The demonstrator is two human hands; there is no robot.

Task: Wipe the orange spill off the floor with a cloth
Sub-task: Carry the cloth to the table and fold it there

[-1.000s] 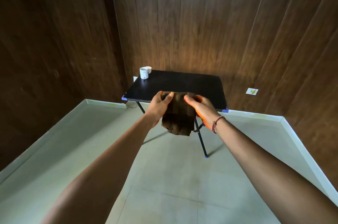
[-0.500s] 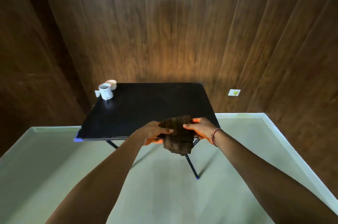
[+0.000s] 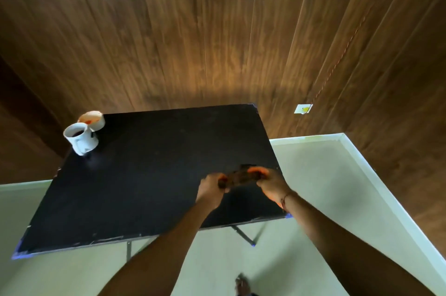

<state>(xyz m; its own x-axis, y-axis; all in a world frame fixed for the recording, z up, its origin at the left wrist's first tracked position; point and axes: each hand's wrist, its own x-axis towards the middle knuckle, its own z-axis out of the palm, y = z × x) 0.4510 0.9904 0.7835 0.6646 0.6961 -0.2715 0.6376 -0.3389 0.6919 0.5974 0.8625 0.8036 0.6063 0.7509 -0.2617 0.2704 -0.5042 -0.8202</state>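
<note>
Brown cloth point(image 3: 241, 178), blurred right of centre, seems pinched by left hand point(image 3: 212, 187) and right hand point(image 3: 271, 184) over the table point(image 3: 144, 175), likely bunched for wiping.

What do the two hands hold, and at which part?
A dark brown cloth: left hand grips its left end, right hand its right end, above the black table.

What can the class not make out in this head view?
Head view:
- Orange spill: none in view; the table hides floor beneath.
- Cloth: blurred by motion between left hand and right hand.
- Foot: cut by bottom edge.
- Mug contents: too small.
</note>
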